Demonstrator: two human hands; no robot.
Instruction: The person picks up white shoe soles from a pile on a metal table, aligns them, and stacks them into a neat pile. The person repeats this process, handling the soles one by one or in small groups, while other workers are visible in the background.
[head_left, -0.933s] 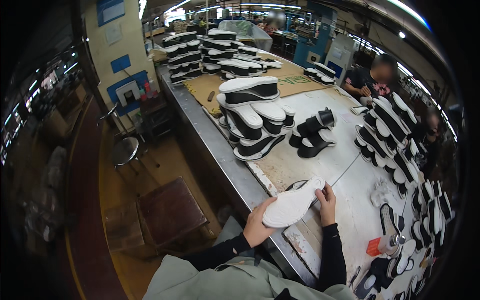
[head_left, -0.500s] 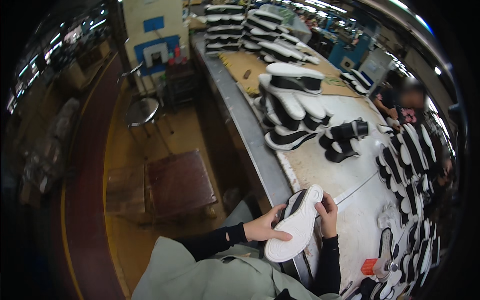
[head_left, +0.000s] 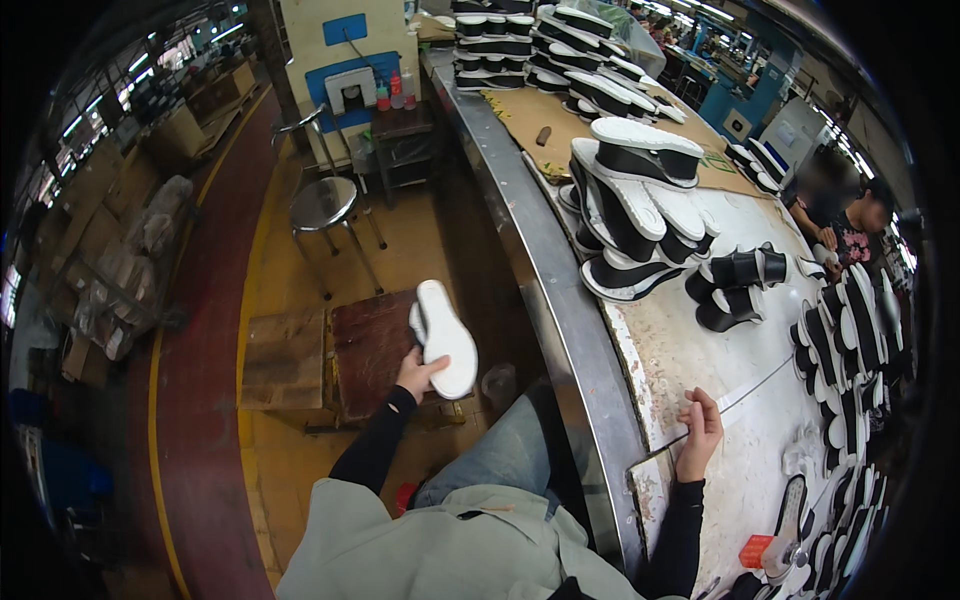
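My left hand (head_left: pixel 418 376) grips a white shoe sole (head_left: pixel 450 345) with a dark sidewall, its pale underside facing up. The sole is out to the left of the workbench, over a low stool with a dark red top (head_left: pixel 375 325). Above the white bench top, my right hand (head_left: pixel 701 436) has its fingers loosely bent and holds nothing. Ahead of it on the bench lie a stack of black and white soles (head_left: pixel 648 152) and some black rolled pieces (head_left: pixel 735 285).
More soles stand in rows along the bench's right side (head_left: pixel 850 320) and in piles (head_left: pixel 493 50) at its far end. A tape dispenser with a red part (head_left: pixel 757 550) sits near right. A round metal stool (head_left: pixel 323 202) stands on the left. Another person (head_left: pixel 850 230) works across the bench.
My left hand has carried the sole left, off the bench, over the low stool. My right hand has let go of it and moved a little right. The view has shifted left.
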